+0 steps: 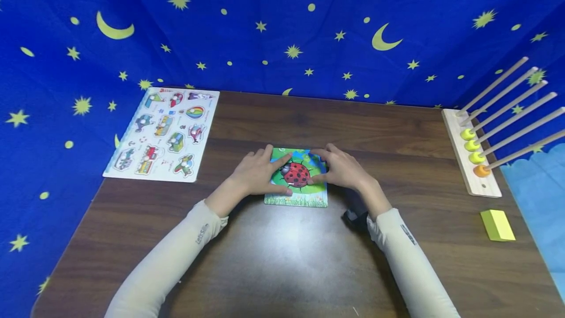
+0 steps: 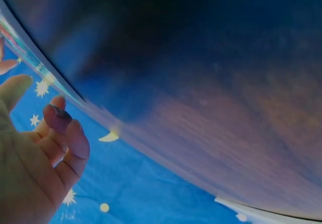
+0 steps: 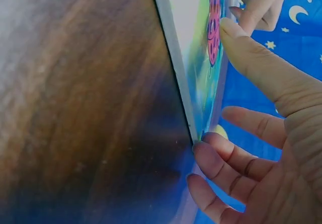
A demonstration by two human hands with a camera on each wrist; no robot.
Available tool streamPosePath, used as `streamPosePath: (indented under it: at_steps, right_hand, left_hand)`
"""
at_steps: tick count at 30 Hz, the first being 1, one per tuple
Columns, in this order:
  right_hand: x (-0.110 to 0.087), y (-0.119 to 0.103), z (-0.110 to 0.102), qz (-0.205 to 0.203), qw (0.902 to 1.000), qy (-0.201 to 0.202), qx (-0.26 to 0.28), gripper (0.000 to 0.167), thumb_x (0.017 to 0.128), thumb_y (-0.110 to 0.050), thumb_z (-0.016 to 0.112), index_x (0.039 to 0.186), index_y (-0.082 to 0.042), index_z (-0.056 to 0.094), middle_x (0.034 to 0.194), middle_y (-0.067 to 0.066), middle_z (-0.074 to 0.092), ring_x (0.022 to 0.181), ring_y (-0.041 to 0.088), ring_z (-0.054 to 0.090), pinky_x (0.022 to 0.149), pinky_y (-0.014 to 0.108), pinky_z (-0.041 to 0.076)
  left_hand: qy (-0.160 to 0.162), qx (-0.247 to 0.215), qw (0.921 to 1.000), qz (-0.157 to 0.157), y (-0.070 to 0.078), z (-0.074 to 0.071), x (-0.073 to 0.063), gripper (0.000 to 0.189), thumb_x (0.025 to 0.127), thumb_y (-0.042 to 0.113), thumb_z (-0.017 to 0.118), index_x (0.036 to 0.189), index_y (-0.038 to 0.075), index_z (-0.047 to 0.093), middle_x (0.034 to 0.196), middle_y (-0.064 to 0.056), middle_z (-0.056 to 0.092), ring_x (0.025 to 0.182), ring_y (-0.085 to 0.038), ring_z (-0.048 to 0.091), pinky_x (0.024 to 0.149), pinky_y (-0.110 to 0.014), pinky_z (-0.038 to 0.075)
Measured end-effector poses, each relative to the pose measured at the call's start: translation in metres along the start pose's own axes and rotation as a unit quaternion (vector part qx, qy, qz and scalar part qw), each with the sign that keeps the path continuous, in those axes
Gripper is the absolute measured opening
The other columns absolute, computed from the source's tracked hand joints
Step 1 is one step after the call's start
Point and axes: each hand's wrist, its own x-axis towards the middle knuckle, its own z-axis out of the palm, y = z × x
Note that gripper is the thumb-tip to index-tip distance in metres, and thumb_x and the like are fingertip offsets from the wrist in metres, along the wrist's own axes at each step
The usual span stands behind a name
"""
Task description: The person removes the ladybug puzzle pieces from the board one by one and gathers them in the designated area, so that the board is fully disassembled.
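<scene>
A square ladybug puzzle (image 1: 304, 199) lies flat on the brown table between both hands in the head view. My left hand (image 1: 256, 173) spreads over its left side, index finger and thumb reaching onto the picture. In the left wrist view the left hand's (image 2: 35, 158) other fingers bend loosely by the board's edge. My right hand (image 1: 344, 168) is at the puzzle's right side, its thumb touching the ladybug (image 1: 296, 174). The right wrist view has the right hand's (image 3: 271, 138) fingertips against the board's (image 3: 173, 53) corner, slightly bent.
At the far left lies a vehicle peg puzzle (image 1: 169, 134). A wooden peg stand (image 1: 491, 188) with yellow and orange beads stands at the right, with a yellow block (image 1: 498, 225) nearer me. A blue star-patterned curtain (image 1: 265, 38) hangs behind the table (image 1: 282, 259).
</scene>
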Motion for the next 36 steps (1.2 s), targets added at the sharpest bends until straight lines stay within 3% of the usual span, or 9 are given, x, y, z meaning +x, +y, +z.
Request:
streamPosePath:
  at_steps: [7, 13, 24, 30, 36]
  right_hand:
    - [-0.0012, 0.0023, 0.0021, 0.004, 0.9999, 0.012, 0.007, 0.081, 0.076, -0.046, 0.084, 0.143, -0.012, 0.054, 0.106, 0.010, 0.055, 0.081, 0.021, 0.053, 0.068, 0.035, 0.046]
    - [-0.0007, 0.0040, 0.0044, 0.006, 0.9997, 0.020, 0.008, 0.078, 0.076, -0.044, 0.085, 0.140, -0.010, 0.057, 0.108, 0.009, 0.055, 0.082, 0.021, 0.053, 0.070, 0.036, 0.046]
    - [-0.0017, 0.0081, 0.0058, 0.012, 0.9993, 0.033, -0.015, 0.078, 0.077, -0.048, 0.083, 0.138, -0.008, 0.058, 0.109, 0.011, 0.056, 0.089, 0.023, 0.057, 0.075, 0.041, 0.050]
    - [-0.0036, 0.0071, 0.0063, 0.007, 0.9984, 0.041, -0.039, 0.078, 0.076, -0.049, 0.083, 0.136, -0.006, 0.059, 0.106, 0.010, 0.057, 0.082, 0.021, 0.053, 0.073, 0.040, 0.049]
    - [-0.0053, 0.0033, 0.0054, 0.005, 0.9960, 0.050, -0.074, 0.079, 0.076, -0.051, 0.082, 0.136, -0.004, 0.060, 0.114, 0.016, 0.059, 0.094, 0.029, 0.061, 0.086, 0.051, 0.051]
  left_hand:
    - [-0.005, -0.003, 1.0000, 0.005, 0.0029, 0.0015, 0.0039, 0.105, 0.071, 0.089, 0.054, 0.157, 0.035, 0.025, 0.124, -0.015, 0.041, 0.098, -0.023, 0.049, 0.086, -0.043, 0.046]
    - [-0.013, -0.006, 0.9999, 0.003, 0.0038, 0.0017, 0.0045, 0.105, 0.071, 0.088, 0.056, 0.157, 0.035, 0.027, 0.127, -0.015, 0.039, 0.100, -0.024, 0.050, 0.090, -0.047, 0.047]
    - [-0.006, 0.007, 1.0000, -0.001, 0.0040, 0.0035, 0.0059, 0.105, 0.069, 0.089, 0.056, 0.155, 0.035, 0.030, 0.114, -0.011, 0.037, 0.090, -0.021, 0.048, 0.082, -0.043, 0.047]
    - [-0.005, 0.000, 1.0000, -0.004, 0.0051, 0.0050, 0.0053, 0.106, 0.069, 0.089, 0.057, 0.156, 0.035, 0.029, 0.117, -0.011, 0.037, 0.092, -0.021, 0.048, 0.086, -0.046, 0.047]
    - [-0.003, 0.001, 1.0000, -0.006, 0.0049, 0.0056, 0.0054, 0.106, 0.068, 0.089, 0.057, 0.155, 0.035, 0.030, 0.115, -0.010, 0.037, 0.088, -0.020, 0.048, 0.080, -0.042, 0.047]
